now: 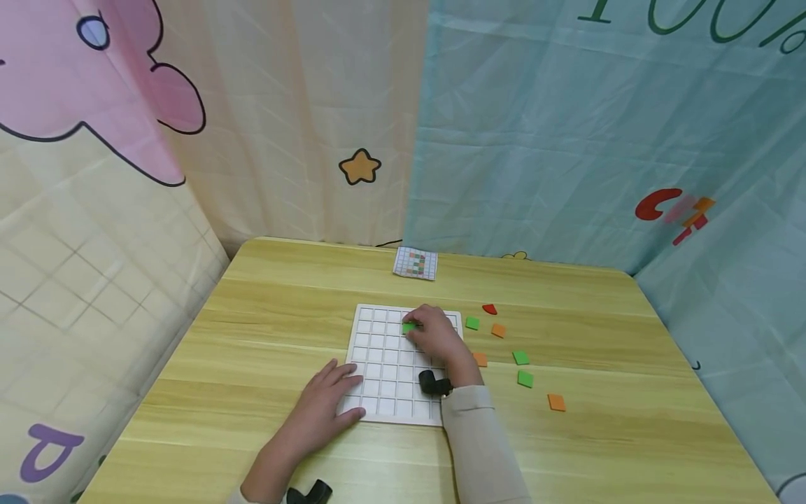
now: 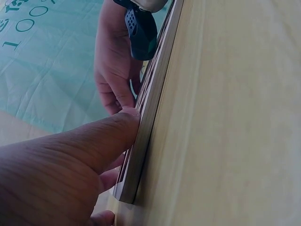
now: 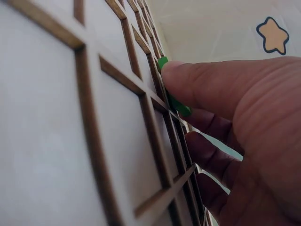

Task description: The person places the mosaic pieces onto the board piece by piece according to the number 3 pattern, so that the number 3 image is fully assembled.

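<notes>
A white grid board (image 1: 384,371) with raised square cells lies on the table. My right hand (image 1: 436,336) reaches over its upper part and pinches a green square tile (image 1: 408,327) close over the cells. In the right wrist view, the thumb presses on that green tile (image 3: 181,107), which tilts against the grid lines. My left hand (image 1: 317,406) rests at the board's lower left corner with its fingers spread. In the left wrist view, the left thumb (image 2: 120,134) lies on the board's edge (image 2: 146,127).
Right of the board lie several loose tiles, among them a green one (image 1: 525,379), an orange one (image 1: 557,402) and a red rounded piece (image 1: 490,309). A small patterned grid card (image 1: 415,264) lies near the table's back edge. Printed curtains (image 1: 535,140) hang behind the table.
</notes>
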Demonstrator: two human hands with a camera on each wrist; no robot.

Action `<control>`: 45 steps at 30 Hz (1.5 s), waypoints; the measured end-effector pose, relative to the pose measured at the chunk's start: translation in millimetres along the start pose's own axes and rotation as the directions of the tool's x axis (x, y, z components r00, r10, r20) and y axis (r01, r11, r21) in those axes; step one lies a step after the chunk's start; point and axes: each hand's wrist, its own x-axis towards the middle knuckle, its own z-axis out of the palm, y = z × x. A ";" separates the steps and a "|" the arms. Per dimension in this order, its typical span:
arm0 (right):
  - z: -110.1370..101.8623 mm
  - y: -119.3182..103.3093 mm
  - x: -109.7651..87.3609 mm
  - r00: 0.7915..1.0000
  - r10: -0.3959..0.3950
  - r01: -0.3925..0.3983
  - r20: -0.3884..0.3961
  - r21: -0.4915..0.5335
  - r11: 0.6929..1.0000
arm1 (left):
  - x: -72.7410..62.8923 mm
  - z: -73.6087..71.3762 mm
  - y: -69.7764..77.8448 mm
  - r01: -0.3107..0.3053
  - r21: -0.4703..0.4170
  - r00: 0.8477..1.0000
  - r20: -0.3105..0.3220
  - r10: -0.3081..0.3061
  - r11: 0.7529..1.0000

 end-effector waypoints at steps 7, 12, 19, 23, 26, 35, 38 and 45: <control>0.7 0.1 -1.5 1.000 -0.009 0.009 -0.005 -0.020 1.000 | -0.6 0.9 -0.1 -0.003 0.001 1.000 -0.002 0.003 1.000; 2.0 -0.4 -2.0 1.000 -0.015 0.014 -0.013 -0.045 0.999 | -1.2 0.2 1.1 -0.007 -0.006 1.000 0.002 0.007 1.000; 1.8 -0.2 -2.4 1.000 -0.007 0.006 -0.018 -0.049 0.999 | -1.6 0.5 1.2 -0.009 -0.010 1.000 -0.001 0.009 1.000; -0.1 0.4 -3.1 1.000 -0.001 0.001 -0.014 -0.031 1.000 | -1.5 0.6 1.2 -0.007 -0.007 1.000 0.002 0.007 1.000; -2.8 0.4 -3.9 1.000 0.006 -0.006 -0.012 0.001 1.000 | -1.2 0.7 1.5 -0.010 -0.006 1.000 0.003 0.010 1.000; -20.8 4.9 -12.0 0.995 0.063 -0.058 -0.071 0.071 0.996 | -1.4 0.4 1.9 -0.006 -0.004 1.000 0.006 0.006 1.000; -30.3 11.4 -18.5 0.989 0.101 -0.091 -0.110 0.089 0.992 | -1.8 -0.6 2.5 -0.001 -0.004 1.000 0.007 0.001 1.000; -52.7 27.8 -35.5 0.974 0.166 -0.150 -0.155 0.111 0.982 | -1.5 -2.1 3.8 0.005 -0.009 1.000 0.011 -0.005 1.000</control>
